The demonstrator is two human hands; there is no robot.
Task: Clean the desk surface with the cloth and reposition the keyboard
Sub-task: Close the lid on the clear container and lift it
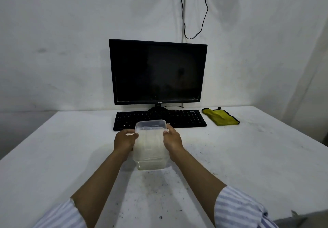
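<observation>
A: Head view: what of the task's things?

B: Black keyboard (159, 119), flat on the white desk (257, 156), right in front of the monitor's stand. Yellow cloth (221, 116) with dark edging, folded and crumpled, just beside the keyboard's right end, touched by neither hand.

A: And the hands?

B: Left hand (125, 141) and right hand (173, 139), both grasping a clear plastic container (150, 146) from opposite sides. Tilted forward, holding something pale and whitish. Cannot tell whether resting on the desk or lifted.

A: Anything in the way?

B: Container overlapping the keyboard's near edge. Dark specks and grime (159, 192) scattered on the desk between the forearms and out to the right.

A: Around that?

B: Dark monitor (158, 71) behind the keyboard, a black cable (204, 9) looping down the wall, striped sleeves (237, 208) pushed up.
</observation>
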